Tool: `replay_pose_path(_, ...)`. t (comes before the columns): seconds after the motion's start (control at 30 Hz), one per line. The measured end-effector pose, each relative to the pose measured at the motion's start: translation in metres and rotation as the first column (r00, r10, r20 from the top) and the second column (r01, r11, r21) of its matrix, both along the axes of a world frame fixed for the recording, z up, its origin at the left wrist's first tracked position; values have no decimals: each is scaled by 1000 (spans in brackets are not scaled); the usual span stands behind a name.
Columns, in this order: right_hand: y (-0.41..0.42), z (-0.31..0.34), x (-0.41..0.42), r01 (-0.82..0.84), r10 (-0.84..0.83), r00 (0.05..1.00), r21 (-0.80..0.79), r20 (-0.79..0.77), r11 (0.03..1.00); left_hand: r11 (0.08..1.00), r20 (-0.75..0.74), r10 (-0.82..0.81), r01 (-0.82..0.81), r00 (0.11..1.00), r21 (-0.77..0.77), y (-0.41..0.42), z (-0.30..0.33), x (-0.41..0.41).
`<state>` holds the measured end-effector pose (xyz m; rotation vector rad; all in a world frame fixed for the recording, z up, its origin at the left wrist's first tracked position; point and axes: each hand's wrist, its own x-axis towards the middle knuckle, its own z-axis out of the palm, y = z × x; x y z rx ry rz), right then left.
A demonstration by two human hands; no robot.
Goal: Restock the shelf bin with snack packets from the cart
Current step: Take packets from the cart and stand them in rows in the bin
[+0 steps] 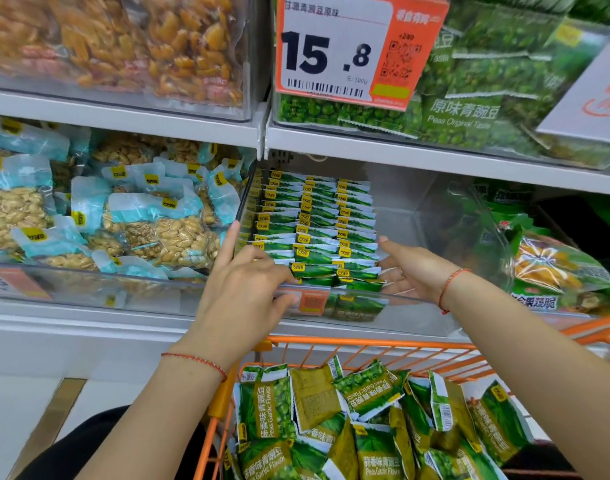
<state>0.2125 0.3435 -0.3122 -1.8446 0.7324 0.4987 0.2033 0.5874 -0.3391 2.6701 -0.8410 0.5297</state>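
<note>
A clear shelf bin [411,299] on the middle shelf holds three neat rows of green pea snack packets [317,230]. My left hand [241,289] rests on the bin's front left edge, its fingers curled over the front packets and its index finger raised along the left wall. My right hand [407,268] reaches into the bin with straight fingers, its palm against the right side of the rows. Below, an orange wire cart [366,344] carries several loose green garlic pea packets [348,420].
A bin of peanut packets [99,216] sits to the left, and a bin with larger green bags [553,265] to the right. The upper shelf has bins of orange snacks [123,46] and pea packets [487,84], plus a price tag [338,50].
</note>
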Motion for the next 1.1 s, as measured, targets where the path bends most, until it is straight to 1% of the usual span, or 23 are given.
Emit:
replay_pose_path(0.07, 3, 0, 2, -14, 15, 1000, -29, 20, 999, 1000, -8, 6, -5, 1000, 28, -2, 1, 2)
replay_pose_path(0.17, 5, 1, 6, -31, 32, 999, -56, 21, 998, 1000, -4, 0, 0, 1000, 15, -5, 1, 0)
replay_pose_path(0.27, 9, 3, 10, -88, 89, 996, -145, -3, 985, 1000, 3, -1, 1, 1000, 4, -7, 1, 1)
replay_pose_path(0.33, 7, 4, 11, -99, 98, 995, -157, -15, 983, 1000, 11, -6, 6, 1000, -4, -7, 0, 2)
replay_pose_path(0.5, 3, 2, 16, 6, -9, 999, -80, -33, 997, 999, 31, -16, 17, 999, -49, -9, 0, 2)
replay_pose_path(0.63, 14, -3, 22, 20, -20, 1000, -42, -7, 999, 998, 44, -16, 19, 999, -58, -8, -2, 3)
replay_pose_path(0.7, 11, -3, 20, 70, -69, 998, 28, -12, 997, 998, 47, -18, 21, 999, -61, -7, -3, 4)
replay_pose_path(0.73, 7, -3, 19, 108, -107, 994, 76, -14, 991, 998, 50, -16, 19, 999, -60, -7, -3, 3)
replay_pose_path(0.8, 2, -5, 18, 156, -155, 988, 117, -18, 981, 999, 51, -10, 13, 999, -52, -8, -3, 3)
replay_pose_path(0.87, 7, -7, 21, 187, -191, 982, 159, 10, 969, 999, 44, -8, 10, 999, -50, -8, -2, 2)
replay_pose_path(0.97, 20, -13, 37, 274, -290, 954, 180, 72, 945, 999, 37, 0, 1, 999, -45, -8, -2, 2)
replay_pose_path(1.03, 23, -16, 45, 322, -344, 936, 207, 80, 924, 999, 33, -5, 7, 999, -52, -7, -3, 2)
replay_pose_path(1.1, 18, -17, 48, 293, -310, 950, 221, 45, 930, 998, 33, -8, 9, 999, -56, -7, -2, 3)
